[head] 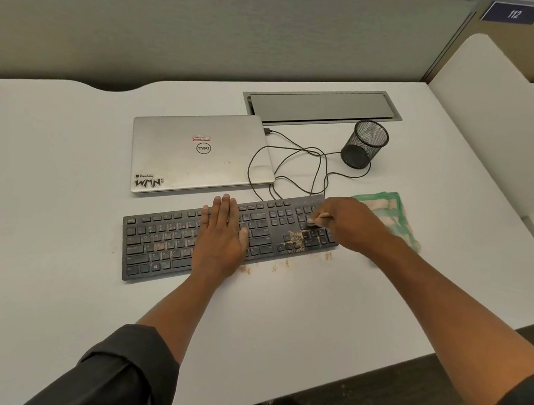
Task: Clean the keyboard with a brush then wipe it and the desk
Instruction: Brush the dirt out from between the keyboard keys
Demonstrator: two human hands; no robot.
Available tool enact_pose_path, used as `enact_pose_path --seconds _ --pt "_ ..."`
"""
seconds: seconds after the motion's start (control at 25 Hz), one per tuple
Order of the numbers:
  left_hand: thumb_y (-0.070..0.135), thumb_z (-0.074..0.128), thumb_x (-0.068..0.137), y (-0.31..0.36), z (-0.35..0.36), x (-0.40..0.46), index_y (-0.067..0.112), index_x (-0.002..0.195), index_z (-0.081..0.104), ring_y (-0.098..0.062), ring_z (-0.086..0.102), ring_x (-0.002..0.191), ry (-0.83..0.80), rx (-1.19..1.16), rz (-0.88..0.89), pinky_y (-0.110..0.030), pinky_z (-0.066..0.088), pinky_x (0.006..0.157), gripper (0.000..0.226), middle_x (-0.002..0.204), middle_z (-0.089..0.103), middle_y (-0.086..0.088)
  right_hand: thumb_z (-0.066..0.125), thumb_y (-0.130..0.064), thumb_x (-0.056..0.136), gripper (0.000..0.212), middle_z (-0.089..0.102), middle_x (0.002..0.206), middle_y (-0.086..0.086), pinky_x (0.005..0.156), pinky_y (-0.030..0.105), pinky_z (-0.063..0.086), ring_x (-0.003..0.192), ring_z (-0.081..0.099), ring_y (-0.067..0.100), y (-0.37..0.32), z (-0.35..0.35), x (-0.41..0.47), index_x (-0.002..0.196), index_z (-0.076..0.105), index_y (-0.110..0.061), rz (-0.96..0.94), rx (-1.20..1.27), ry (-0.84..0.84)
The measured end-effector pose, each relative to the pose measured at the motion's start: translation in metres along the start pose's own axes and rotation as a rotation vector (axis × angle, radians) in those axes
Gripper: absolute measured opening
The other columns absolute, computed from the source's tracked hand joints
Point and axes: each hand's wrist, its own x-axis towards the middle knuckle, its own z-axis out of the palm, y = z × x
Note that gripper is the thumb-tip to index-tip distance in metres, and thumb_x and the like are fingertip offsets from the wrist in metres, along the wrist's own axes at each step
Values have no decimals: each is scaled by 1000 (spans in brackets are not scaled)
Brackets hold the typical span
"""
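Brushing at the right end of the long black plastic keyboard (pixel 183 242) lying left-to-right, right hand (pixel 345 224) pinching the small tan-handled brush (pixel 320 218), left hand (pixel 221 233) pressing spread flat mid-keyboard, tan crumbs (pixel 296 238) lying just nearer.

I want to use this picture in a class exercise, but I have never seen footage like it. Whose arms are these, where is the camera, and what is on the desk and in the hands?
There is no machine: a person wears one camera on the head, looking down at their own arms. The left hand lies flat on the keyboard, steadying it. The right hand grips a small brush over the right-side keys, where crumbs sit; some lie on the desk too. Behind are a closed laptop, a cable, a mesh cup and a green cloth.
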Motion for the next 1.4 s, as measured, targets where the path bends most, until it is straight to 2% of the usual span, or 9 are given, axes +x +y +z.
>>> enact_pose_path --seconds 0.12,0.28,0.56,0.76,1.0,1.12,1.2,1.28,1.4 --pt "44 9 102 0 0 0 4 161 0 -26 -7 157 0 -5 1 -44 -6 127 72 170 -1 -14 63 -17 92 14 71 94 -8 73 22 47 86 61 9 -10 -5 1 97 77 -19 -17 159 60" --pt "44 9 101 0 1 1 4 161 1 -26 -6 157 4 -2 -3 -44 -7 127 72 170 0 -14 59 -26 93 16 73 90 -1 76 33 51 84 65 17 -8 -8 13 93 75 -23 48 147 168" --pt "44 11 102 0 0 1 4 161 2 -27 -6 157 10 -25 3 -44 -7 127 72 170 0 -15 29 -34 83 51 70 86 14 67 31 38 81 62 28 -21 -9 15 84 68 -2 163 -51 127" --pt "42 16 105 0 1 1 4 161 3 -27 -6 157 7 -21 3 -45 -5 127 69 170 1 -15 44 -18 94 31 71 89 15 77 37 52 85 64 29 -24 -14 20 90 72 -4 242 122 276" --pt "45 6 99 0 0 1 4 161 1 -26 -7 157 9 -20 0 -44 -6 127 74 170 0 -14 44 -18 99 30 68 91 13 70 30 39 84 61 27 -22 -7 5 93 68 -1 193 -35 50" --pt "45 6 99 0 0 0 5 161 0 -26 -7 157 8 -28 3 -44 -7 127 74 170 -1 -14 49 -20 100 24 67 97 10 76 26 38 87 57 22 -14 -25 -5 107 69 -9 224 65 107" --pt "45 7 99 -1 0 0 5 161 0 -26 -8 157 7 -27 1 -44 -7 127 74 170 -2 -14 50 -13 98 23 69 99 12 74 29 39 90 61 26 -5 -29 -10 101 71 -4 209 30 182" --pt "46 6 99 0 1 1 5 161 0 -26 -8 157 4 -24 1 -44 -7 127 74 170 -2 -14 54 -6 94 20 72 94 10 77 33 41 91 64 28 5 -20 -18 92 73 -1 158 37 195" --pt "45 9 101 0 1 1 5 161 0 -26 -8 157 2 -26 1 -44 -6 127 72 170 -2 -15 59 -14 93 15 67 75 -5 70 30 45 83 64 21 14 -6 -29 89 74 -14 192 176 159"
